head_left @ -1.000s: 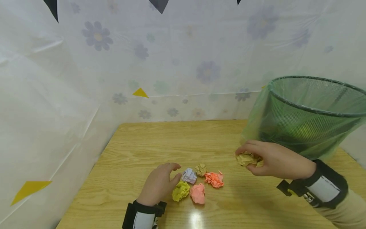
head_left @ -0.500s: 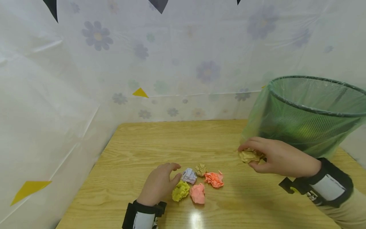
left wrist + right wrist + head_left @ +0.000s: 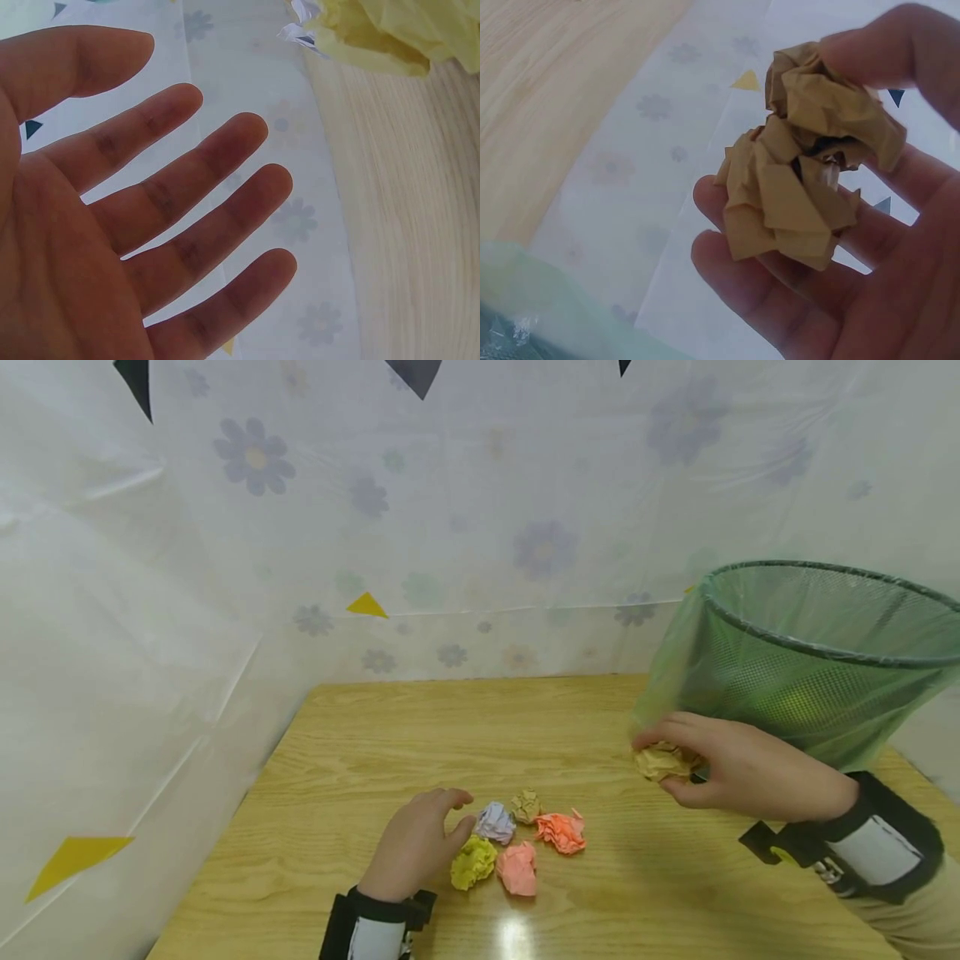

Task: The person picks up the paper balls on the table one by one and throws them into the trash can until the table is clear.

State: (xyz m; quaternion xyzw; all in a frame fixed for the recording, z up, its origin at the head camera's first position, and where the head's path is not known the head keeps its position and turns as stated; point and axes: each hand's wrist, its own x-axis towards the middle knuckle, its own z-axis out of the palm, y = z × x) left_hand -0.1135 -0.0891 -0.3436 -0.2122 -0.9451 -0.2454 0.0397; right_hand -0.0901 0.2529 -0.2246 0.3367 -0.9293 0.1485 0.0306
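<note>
Between thumb and fingers my right hand (image 3: 738, 766) holds a crumpled tan paper ball (image 3: 663, 762), just in front of the bin; the right wrist view shows the same crumpled paper (image 3: 795, 165) up close. My left hand (image 3: 417, 843) has its fingers spread and nothing in its grasp, beside a yellow paper ball (image 3: 473, 862). Close by lie a lavender paper ball (image 3: 495, 822), a small tan paper ball (image 3: 527, 807), an orange paper ball (image 3: 562, 832) and a pink paper ball (image 3: 517, 868). In the left wrist view the palm and straight fingers (image 3: 225, 202) are plain.
A mesh wastebasket (image 3: 795, 647) with a green bag liner stands at the right of the wooden table (image 3: 450, 727), something yellowish showing through its side. Flower-printed white sheeting (image 3: 480, 510) borders the table at the back and left.
My right hand has drifted a little to the right and upward with the tan paper ball, toward the wastebasket. The left hand and the other paper balls stay where they were.
</note>
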